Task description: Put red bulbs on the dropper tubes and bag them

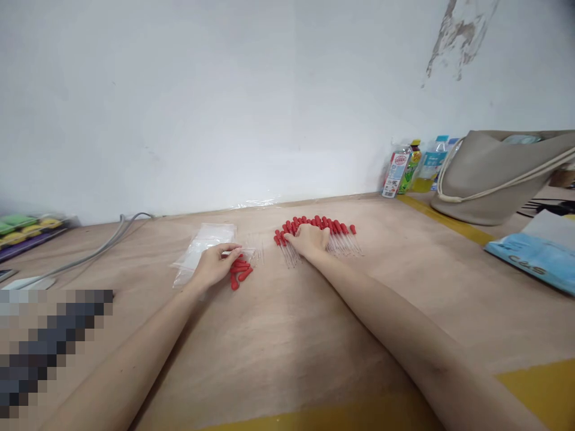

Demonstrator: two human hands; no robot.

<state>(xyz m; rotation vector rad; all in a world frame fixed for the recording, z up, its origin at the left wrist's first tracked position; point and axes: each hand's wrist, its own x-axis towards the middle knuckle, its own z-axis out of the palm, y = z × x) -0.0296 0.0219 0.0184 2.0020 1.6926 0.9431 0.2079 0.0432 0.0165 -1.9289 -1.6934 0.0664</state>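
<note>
Glass droppers with red rubber bulbs (338, 227) lie side by side in a fanned row, thin tubes toward me. My right hand (311, 239) is over the row's left half, its curled fingers closed at a dropper's red bulb (283, 237); the hand covers part of the row. To the left, my left hand (218, 263) has thumb and fingers pinched together above several loose red rubber bulbs (242, 274). Something clear shows at its fingertips, too faint to name. Thin glass tubes (259, 251) lie between the hands. Clear plastic bags (202, 239) lie behind my left hand.
A grey cable (103, 246) crosses the left side, near a colourful packed tray (31, 230). Along the back right stand a carton (395, 175), drink bottles (432, 164) and a grey bag (489, 173). A blue packet (532, 254) lies at the right. A white wall borders the wooden table.
</note>
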